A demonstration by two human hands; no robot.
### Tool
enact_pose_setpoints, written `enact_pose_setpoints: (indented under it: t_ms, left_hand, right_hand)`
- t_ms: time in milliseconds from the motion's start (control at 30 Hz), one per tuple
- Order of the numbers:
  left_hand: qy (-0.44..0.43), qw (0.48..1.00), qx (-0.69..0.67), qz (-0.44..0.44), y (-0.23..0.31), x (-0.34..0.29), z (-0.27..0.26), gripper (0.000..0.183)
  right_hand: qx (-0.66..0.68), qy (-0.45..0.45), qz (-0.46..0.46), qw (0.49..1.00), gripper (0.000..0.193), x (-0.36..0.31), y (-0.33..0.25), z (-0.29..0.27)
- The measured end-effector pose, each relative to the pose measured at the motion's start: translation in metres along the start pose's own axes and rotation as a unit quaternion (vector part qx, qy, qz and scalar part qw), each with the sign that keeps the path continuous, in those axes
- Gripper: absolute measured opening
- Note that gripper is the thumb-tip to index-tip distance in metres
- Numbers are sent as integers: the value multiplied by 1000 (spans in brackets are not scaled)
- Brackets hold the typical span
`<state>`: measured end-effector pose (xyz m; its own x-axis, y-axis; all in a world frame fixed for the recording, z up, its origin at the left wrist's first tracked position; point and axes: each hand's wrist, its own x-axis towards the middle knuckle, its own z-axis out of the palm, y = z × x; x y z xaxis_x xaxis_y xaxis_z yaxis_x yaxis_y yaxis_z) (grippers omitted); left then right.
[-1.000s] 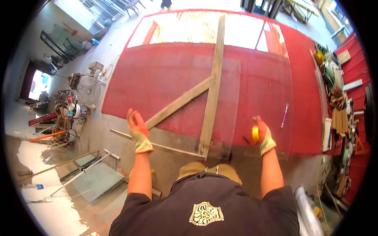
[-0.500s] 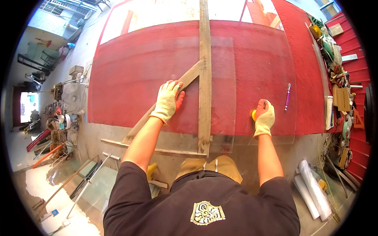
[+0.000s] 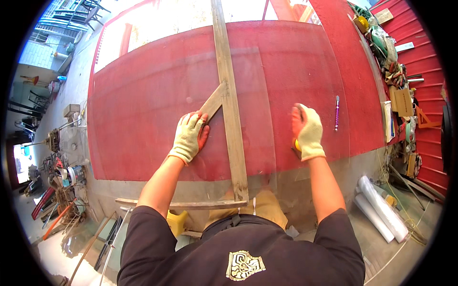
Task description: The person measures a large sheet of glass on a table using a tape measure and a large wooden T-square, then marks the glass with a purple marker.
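Observation:
A red-topped table (image 3: 143, 167) bears a clear sheet, probably glass (image 3: 262, 86). Across it lies a wooden square, with a long bar (image 3: 234, 133), a diagonal brace (image 3: 212, 104) and a crosspiece (image 3: 205, 205) past the near edge. My left hand (image 3: 188, 136), in a pale glove with red palm, lies over the brace, fingers out and thumb to the right. My right hand (image 3: 307, 133), gloved alike, is right of the bar, its fingers stretched forward and slightly blurred. A small yellow thing (image 3: 297, 144) shows partly beneath its thumb side; its kind is unclear.
A purple pen-like tool (image 3: 337, 113) lies right of my right hand. Cluttered tools and cardboard (image 3: 404, 102) line the right side. Plastic-wrapped rolls (image 3: 381, 209) lie on the floor at lower right. A yellow container (image 3: 177, 223) stands below the crosspiece.
The view has shifted, so the table and square appear farther left. My right hand has moved forward over the sheet and its curled fingers have straightened. My left hand stays on the brace.

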<state>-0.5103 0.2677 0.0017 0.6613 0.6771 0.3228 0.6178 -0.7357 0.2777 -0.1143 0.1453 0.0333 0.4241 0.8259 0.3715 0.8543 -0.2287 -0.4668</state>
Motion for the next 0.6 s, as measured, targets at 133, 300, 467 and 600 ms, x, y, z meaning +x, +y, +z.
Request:
enact_pose_setpoints:
  t_ms: [133,300,467,600]
  left_hand:
    - [-10,1000,-13,-3,1,5,-2,45]
    - [-18,1000,-18,0,-4,2,-2,47]
    - [-24,1000,-17,-8,-8,-5,3,49]
    - [-29,999,-19,-18,-9,-7,4,46]
  right_hand:
    - [-16,-131,-96,987,30,61,-50,47]
    - [-149,-216,-200,944,43,141,-94,131]
    - [-234,-225,-240,915,46,189,-107,181]
    - [-243,-230,-301,893,48,205,-103,196]
